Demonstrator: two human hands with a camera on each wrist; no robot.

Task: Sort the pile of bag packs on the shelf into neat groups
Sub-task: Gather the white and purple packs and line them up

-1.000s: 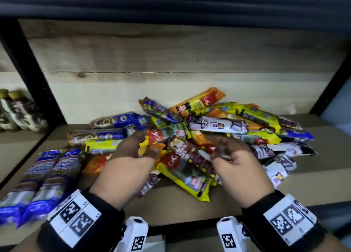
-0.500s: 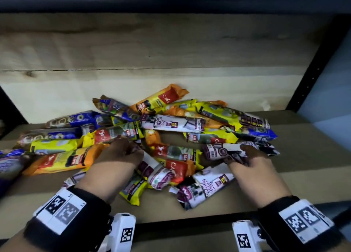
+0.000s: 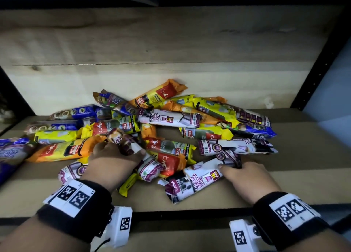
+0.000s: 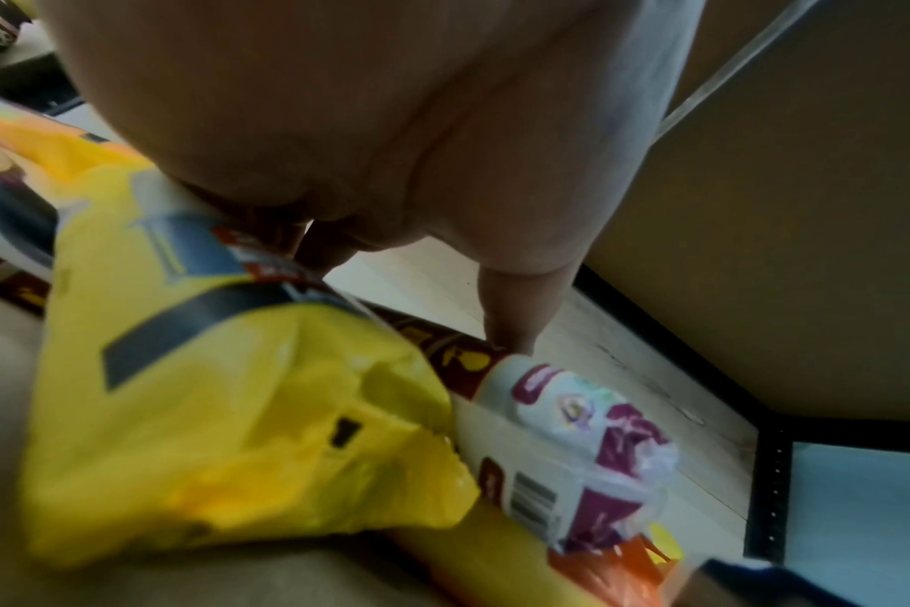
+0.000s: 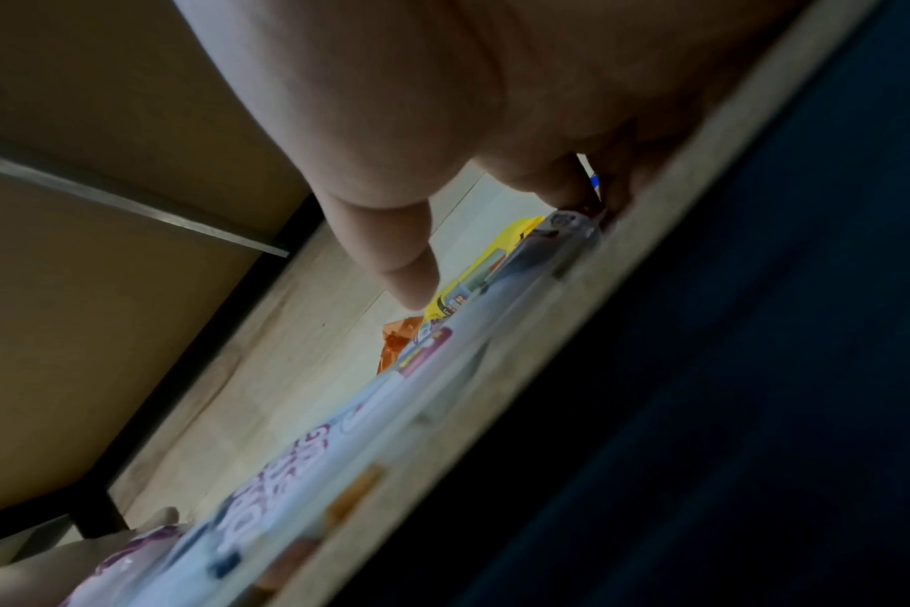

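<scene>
The left hand (image 3: 112, 156) lay knuckles-up at the near left of the pile (image 3: 152, 130), its fingers and thumb curled round a white and purple pack (image 3: 123, 142) that slanted up to the left across the heap. From the left wrist view the thumb (image 4: 515, 312) pressed on that pack's white end, with a yellow pack (image 4: 224, 431) crumpled against it just below. The right hand (image 3: 245, 174) gripped the far end of another white pack (image 3: 199, 179), thumb on top and the fingers tucked over its dark end; this pack lay apart from the heap on bare board, angled toward the shelf's (image 3: 303, 185) front edge, its near end close to the lip. In the right wrist view the thumb (image 5: 401, 263) touched the pack's top, and the fingers beyond were too dark to read. Between the two hands sat a red and orange pack (image 3: 171, 164) and a second white pack's end. A third white pack (image 3: 235, 147) lay crosswise just behind the right hand. Blue packs (image 3: 76, 115) and an orange pack (image 3: 62, 151) spread to the left, reaching the picture's edge. Bare shelf lay open to the right of the pile as far as the black post (image 3: 319, 65), and a strip ran along the front. The wooden back wall (image 3: 171, 42) stood just behind the heap.
</scene>
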